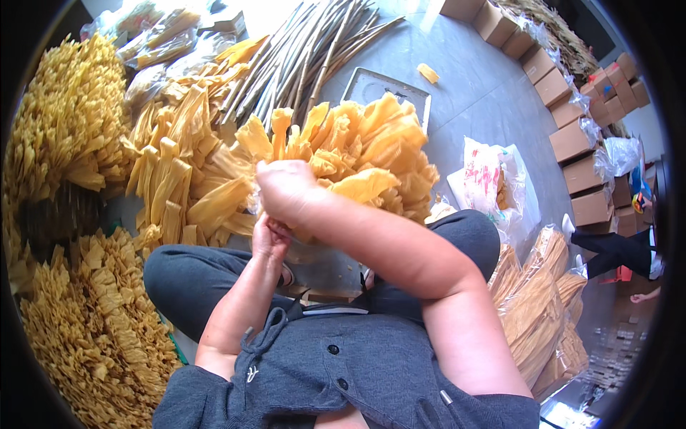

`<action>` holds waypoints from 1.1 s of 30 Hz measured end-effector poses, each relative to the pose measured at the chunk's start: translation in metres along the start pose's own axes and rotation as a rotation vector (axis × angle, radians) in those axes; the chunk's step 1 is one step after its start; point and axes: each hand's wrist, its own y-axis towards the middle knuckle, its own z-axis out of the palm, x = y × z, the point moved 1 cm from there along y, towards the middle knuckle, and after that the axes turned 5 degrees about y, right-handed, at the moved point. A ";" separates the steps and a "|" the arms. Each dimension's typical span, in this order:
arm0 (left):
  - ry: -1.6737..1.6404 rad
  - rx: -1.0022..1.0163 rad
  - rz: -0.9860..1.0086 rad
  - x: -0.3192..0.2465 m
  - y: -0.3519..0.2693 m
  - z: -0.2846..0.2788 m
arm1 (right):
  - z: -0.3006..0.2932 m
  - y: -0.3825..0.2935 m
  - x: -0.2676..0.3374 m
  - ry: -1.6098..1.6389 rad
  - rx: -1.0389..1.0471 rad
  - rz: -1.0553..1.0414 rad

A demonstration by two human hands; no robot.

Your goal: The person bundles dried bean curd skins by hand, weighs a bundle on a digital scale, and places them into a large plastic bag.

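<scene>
My right hand [286, 187] reaches across my body, its wrist bent, at the near left edge of a heap of yellow dried sheets [364, 139] that look like tofu skin. Just below it, my left hand [271, 236] has its fingers curled close to the right wrist. The fingertips of the right hand are hidden, and what either hand grips cannot be made out. Left of both hands lie long folded strips [166, 182] of the same dried stuff. A bit of clear plastic shows beside the right hand.
Bamboo poles [300, 53] lie behind the heap, beside a metal tray [388, 88]. Stacked dried sheets [91, 322] rise at left. On the right are a plastic bag [498, 182], wrapped dried bundles [536, 305], cardboard boxes [576, 142] and a person's dark-trousered leg [616, 249].
</scene>
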 end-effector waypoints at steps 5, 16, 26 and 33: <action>-0.102 0.284 -0.030 -0.034 0.020 -0.043 | -0.005 0.015 0.024 0.012 0.244 0.003; 0.003 -0.099 -0.080 -0.028 -0.007 0.014 | -0.054 -0.054 -0.433 0.379 -0.377 0.944; 0.967 -0.058 0.486 0.000 0.006 -0.008 | 0.052 -0.032 -0.331 1.303 -0.260 0.968; 1.674 -0.106 0.835 -0.004 -0.008 0.022 | 0.054 -0.027 -0.309 1.076 -0.350 0.928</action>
